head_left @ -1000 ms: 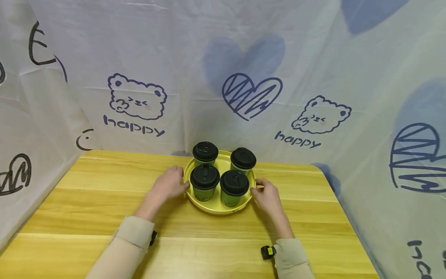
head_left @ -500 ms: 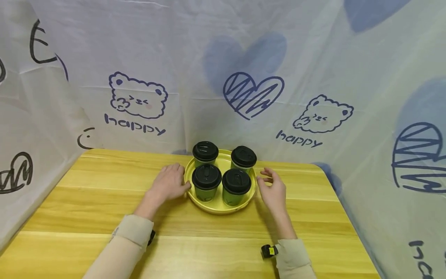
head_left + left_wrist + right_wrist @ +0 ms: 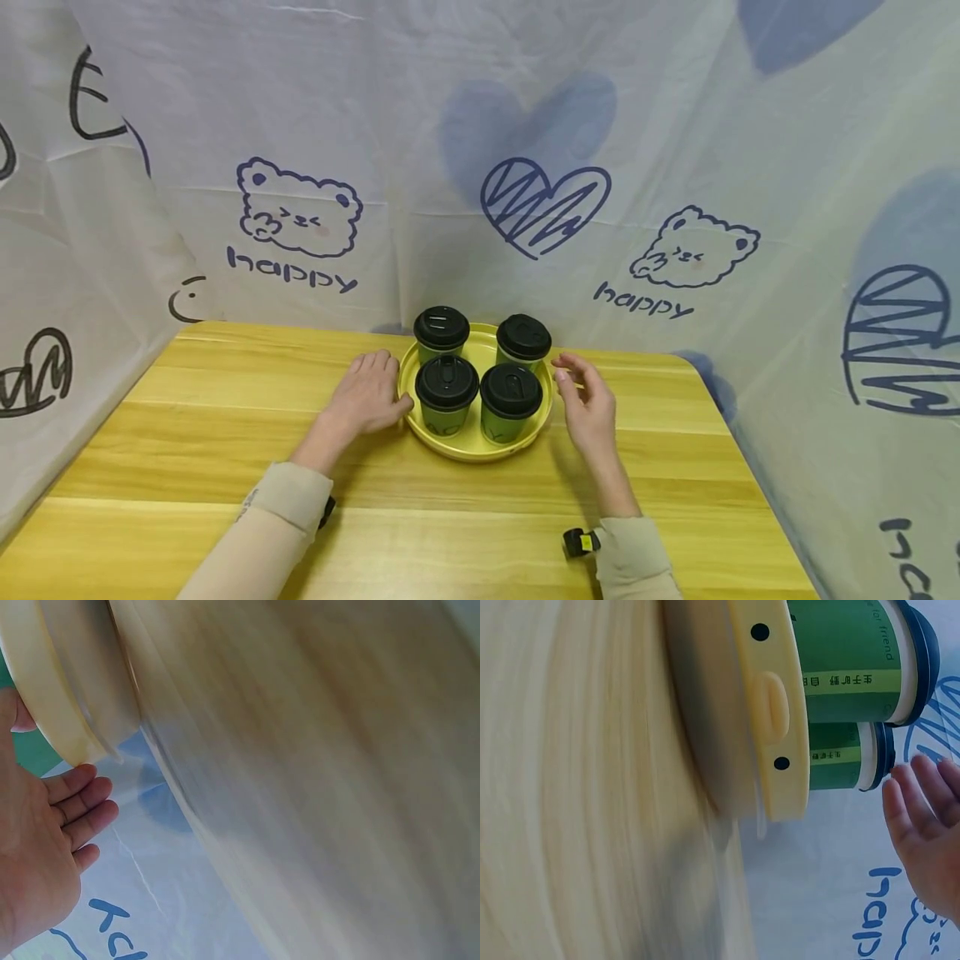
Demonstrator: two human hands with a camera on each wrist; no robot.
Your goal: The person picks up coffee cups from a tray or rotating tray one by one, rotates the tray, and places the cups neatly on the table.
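A round yellow tray (image 3: 480, 452) stands on the table, bearing several green paper cups with black lids, such as the front left cup (image 3: 446, 417) and the front right cup (image 3: 501, 425). At the tray's left side is my left hand (image 3: 367, 393); its thumb lies at the rim and a fingertip touches the edge, the fingers fairly straight. My right hand (image 3: 588, 404) hovers just off the right side, fingers loosely bent, holding nothing. In the right wrist view the tray wall (image 3: 776, 787) shows black dots and a raised oval, with two cups above it.
The wood-grain table (image 3: 450, 533) ends at a back edge close behind the tray. A pale hanging cloth (image 3: 420, 250) with hearts and bear drawings surrounds the table at the back and sides.
My right hand has let go of the tray rim and moved slightly right and up. The left hand stays beside the tray, which has barely moved.
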